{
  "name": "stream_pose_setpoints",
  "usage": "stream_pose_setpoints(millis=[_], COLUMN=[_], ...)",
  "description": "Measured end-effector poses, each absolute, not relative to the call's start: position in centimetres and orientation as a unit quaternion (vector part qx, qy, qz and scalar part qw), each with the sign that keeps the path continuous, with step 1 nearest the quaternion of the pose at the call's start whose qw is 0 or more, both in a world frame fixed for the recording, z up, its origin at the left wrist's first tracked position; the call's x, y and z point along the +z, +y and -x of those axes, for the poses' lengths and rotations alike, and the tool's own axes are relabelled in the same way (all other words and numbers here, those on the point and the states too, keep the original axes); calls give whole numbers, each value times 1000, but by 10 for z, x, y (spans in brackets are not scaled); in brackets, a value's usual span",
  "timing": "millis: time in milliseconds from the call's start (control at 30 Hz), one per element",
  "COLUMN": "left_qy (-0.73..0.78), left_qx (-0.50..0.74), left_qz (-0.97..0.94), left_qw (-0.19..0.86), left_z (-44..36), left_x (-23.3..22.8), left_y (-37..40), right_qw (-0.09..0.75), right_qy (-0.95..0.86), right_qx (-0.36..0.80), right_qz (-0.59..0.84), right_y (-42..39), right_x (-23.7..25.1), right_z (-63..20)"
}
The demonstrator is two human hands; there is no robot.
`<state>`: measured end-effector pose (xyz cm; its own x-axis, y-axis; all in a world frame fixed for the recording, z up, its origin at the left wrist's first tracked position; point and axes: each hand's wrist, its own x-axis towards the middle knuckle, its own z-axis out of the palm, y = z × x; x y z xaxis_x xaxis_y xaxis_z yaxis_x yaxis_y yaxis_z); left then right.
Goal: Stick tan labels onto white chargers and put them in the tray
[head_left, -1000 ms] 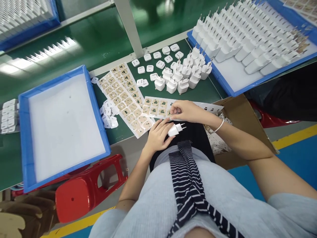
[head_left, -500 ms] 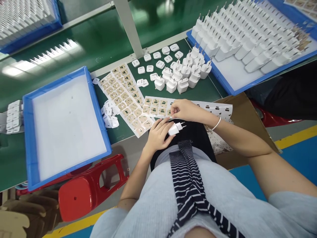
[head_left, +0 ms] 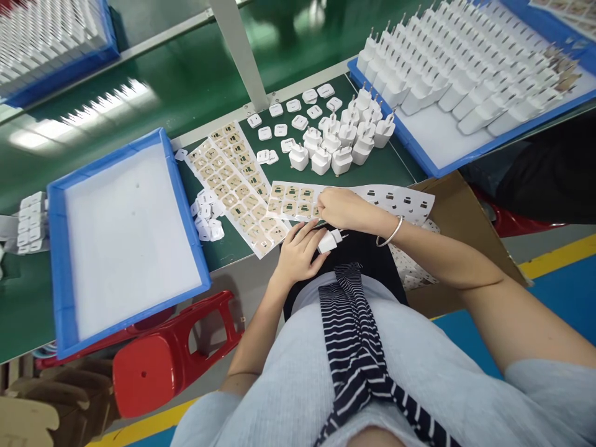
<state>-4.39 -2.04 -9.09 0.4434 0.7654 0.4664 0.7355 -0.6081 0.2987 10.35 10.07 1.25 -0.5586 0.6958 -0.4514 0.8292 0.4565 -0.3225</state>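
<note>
while the left hand (head_left: 298, 254) still grips the white plug adapter (head_left: 328, 241) over the lap, prongs toward 3 o'clock, the right hand (head_left: 342, 208) has slid a little toward 9 o'clock along the label sheet (head_left: 298, 200), fingertips pinched at a sticker on its near edge. the adapter now sits tucked closer under that hand, so the label looks close to lifting. loose adapters (head_left: 342, 139) stand at 12 o'clock.
</note>
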Motion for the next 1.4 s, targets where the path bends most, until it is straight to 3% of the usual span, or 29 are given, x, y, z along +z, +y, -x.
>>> stream_pose_setpoints(millis=[200, 433, 867, 1000, 1167, 1400], left_qy=[438, 441, 448, 445, 467, 525], left_qx=[280, 280, 268, 277, 303, 516], left_qz=[-854, -852, -853, -851, -823, -601], left_qw=[8, 29, 23, 32, 118, 313], left_z=[42, 41, 41, 41, 42, 37], left_x=[-90, -91, -89, -89, -80, -73], left_y=[-20, -21, -22, -21, -21, -20], right_qw=[91, -33, -20, -87, -227, -378], right_qy=[817, 808, 822, 744, 579, 486], right_qx=[-300, -399, -360, -467, -649, -645], right_qz=[-483, -432, -441, -470, -439, -453], right_y=[105, 107, 107, 116, 124, 95], right_x=[6, -12, -12, -15, -15, -2], right_z=[-107, -130, -127, -132, -151, -188])
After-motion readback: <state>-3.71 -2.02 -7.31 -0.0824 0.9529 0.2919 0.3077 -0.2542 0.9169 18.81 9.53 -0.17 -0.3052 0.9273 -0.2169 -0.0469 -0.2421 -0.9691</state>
